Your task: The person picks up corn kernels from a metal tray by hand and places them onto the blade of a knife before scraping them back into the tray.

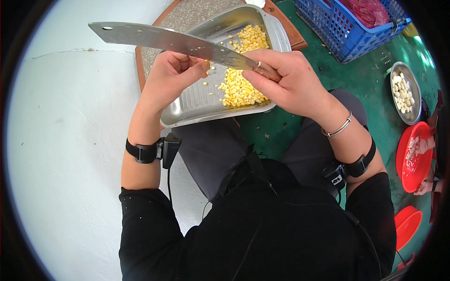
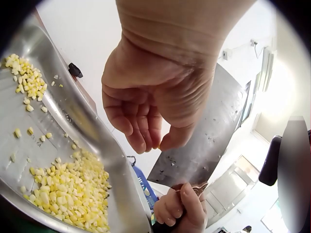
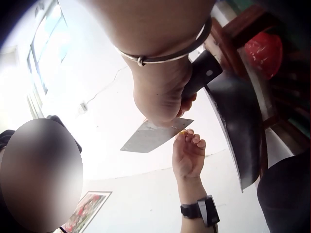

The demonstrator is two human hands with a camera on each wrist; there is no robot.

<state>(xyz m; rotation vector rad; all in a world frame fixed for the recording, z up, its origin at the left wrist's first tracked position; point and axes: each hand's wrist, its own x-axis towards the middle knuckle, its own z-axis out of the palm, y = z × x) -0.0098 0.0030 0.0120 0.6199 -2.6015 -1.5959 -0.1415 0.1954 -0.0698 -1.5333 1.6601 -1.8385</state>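
Head view: the left hand point(image 1: 174, 78) pinches a yellow corn kernel point(image 1: 207, 63) between thumb and fingertip — above the metal tray point(image 1: 187, 112), where more corn point(image 1: 241, 91) lies heaped. The right hand point(image 1: 294, 83) curls its fingers round a big knife's point(image 1: 164, 40) handle point(image 3: 203, 73) — its blade slants over the tray too.

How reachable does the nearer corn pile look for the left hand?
Probably yes: the left hand hovers beside the corn pile with nothing visible between, though it pinches a yellow bit and the knife is close.
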